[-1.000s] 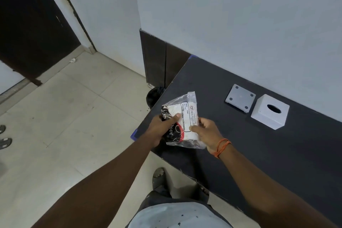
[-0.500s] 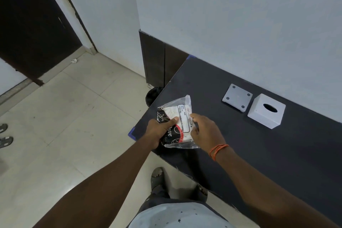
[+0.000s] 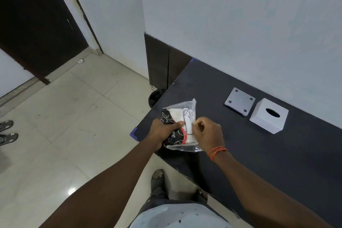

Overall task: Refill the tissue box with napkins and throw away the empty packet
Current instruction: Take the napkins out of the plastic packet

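Note:
A clear plastic napkin packet (image 3: 182,116) with black, red and white print holds white napkins; I hold it over the near left corner of the black table (image 3: 277,163). My left hand (image 3: 162,131) grips its left side. My right hand (image 3: 208,131) pinches the plastic at its right edge. A white cube tissue box (image 3: 269,115) with an oval slot on top stands at the back of the table. Its grey square base plate (image 3: 239,101) lies flat just to the left of it.
A black bin (image 3: 155,97) shows on the floor past the table's left edge. Dark cabinet panels (image 3: 161,65) stand against the white wall. Sandals (image 3: 7,133) lie on the tiled floor at far left. A dark door (image 3: 37,24) fills the upper left.
My right hand has slid from the packet's lower right side up onto its right edge and closed into a pinch. The packet has stayed over the table corner.

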